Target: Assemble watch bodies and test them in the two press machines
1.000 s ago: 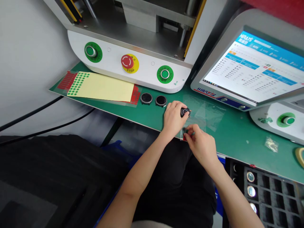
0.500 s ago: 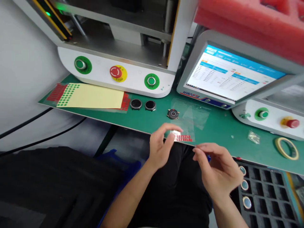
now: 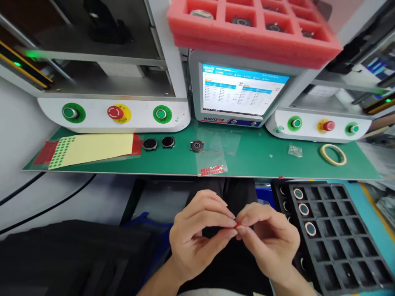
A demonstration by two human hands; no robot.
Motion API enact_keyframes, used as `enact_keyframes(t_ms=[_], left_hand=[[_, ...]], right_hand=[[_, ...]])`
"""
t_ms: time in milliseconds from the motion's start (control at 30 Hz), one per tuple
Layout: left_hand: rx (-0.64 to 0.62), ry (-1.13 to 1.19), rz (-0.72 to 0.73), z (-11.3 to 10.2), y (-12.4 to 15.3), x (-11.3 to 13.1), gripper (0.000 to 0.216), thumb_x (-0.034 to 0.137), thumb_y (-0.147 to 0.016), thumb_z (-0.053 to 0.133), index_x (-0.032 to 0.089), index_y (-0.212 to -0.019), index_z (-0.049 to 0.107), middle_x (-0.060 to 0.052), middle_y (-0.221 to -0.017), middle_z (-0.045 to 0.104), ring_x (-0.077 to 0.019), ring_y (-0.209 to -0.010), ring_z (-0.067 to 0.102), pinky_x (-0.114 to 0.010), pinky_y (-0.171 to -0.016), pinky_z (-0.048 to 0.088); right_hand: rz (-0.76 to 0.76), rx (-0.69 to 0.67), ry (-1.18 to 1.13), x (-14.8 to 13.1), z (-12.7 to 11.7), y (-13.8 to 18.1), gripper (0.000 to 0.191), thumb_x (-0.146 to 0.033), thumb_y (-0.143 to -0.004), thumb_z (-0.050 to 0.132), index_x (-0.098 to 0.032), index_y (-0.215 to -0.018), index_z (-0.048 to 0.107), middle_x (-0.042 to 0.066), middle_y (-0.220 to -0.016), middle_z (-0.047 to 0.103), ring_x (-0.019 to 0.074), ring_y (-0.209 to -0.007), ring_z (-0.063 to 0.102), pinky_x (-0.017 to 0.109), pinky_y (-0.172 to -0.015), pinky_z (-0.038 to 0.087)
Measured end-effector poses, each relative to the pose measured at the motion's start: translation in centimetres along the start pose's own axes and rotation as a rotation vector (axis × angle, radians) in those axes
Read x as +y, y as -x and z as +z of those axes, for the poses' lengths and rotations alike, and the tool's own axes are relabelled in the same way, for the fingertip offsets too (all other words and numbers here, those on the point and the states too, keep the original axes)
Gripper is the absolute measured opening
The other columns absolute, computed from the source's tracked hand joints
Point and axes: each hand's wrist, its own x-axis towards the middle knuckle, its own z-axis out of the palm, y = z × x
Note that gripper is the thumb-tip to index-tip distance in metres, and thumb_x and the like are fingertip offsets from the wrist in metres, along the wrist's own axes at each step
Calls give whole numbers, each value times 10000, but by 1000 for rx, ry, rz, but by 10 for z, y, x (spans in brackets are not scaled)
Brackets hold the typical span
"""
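Observation:
My left hand (image 3: 200, 234) and my right hand (image 3: 268, 238) meet above my lap, fingertips pinched together. Between them shows a small red piece of tape (image 3: 238, 225), mostly covered by the fingers. Beyond the hands, at the edge of the green bench, lies a clear sheet (image 3: 212, 158) with red tabs (image 3: 212, 170) in rows. A round watch body (image 3: 196, 146) rests back side up beside that sheet. Two dark-faced watches (image 3: 150, 144) (image 3: 168, 142) sit farther left.
A yellow sheet with green dots (image 3: 95, 149) lies at left. Behind stand a press with buttons (image 3: 115, 112) and a monitor (image 3: 234, 90), under a red foam tray (image 3: 247, 41). At right are a tape roll (image 3: 333, 154), a small clear bag (image 3: 295, 151) and a black compartment tray (image 3: 339, 234).
Both hands have drawn back from the bench edge and come together over my lap, with red tape now visible between the fingertips. The camera view has turned to the right.

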Motion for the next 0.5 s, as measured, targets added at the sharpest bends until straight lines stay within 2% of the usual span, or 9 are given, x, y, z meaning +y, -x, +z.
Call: enact_keyframes(t_ms=[200,333,400,500], left_hand=[[-9,-62,7,8,1,9,127,122,-817,701,210,-908,709,-28,-811,704,-196,-774,625,-404,-749,509],[-26,-72,16,12,0,12,122,119,-818,695,208,-902,703,-26,-808,706,-192,-764,629,-412,-755,511],[-37,-77,18,13,0,13,120,120,-821,691,212,-897,698,-21,-800,707,-189,-757,630,-413,-757,511],[-59,-90,18,14,-2,13,93,145,-826,690,221,-879,691,-14,-783,710,-183,-745,633,-405,-757,515]], right_hand=[[-115,96,11,-7,-5,7,196,-8,-792,679,-188,-866,657,8,-684,677,130,-570,643,239,-502,523],[-73,188,28,-9,-7,15,205,-35,-783,715,-205,-851,622,-10,-694,674,121,-541,636,233,-482,518],[-68,186,93,-9,-10,15,230,-54,-783,730,-208,-933,648,-13,-699,680,120,-548,634,234,-496,524],[-106,97,172,-11,-17,13,235,-64,-801,721,-223,-969,679,-16,-699,701,128,-566,645,241,-515,532]])
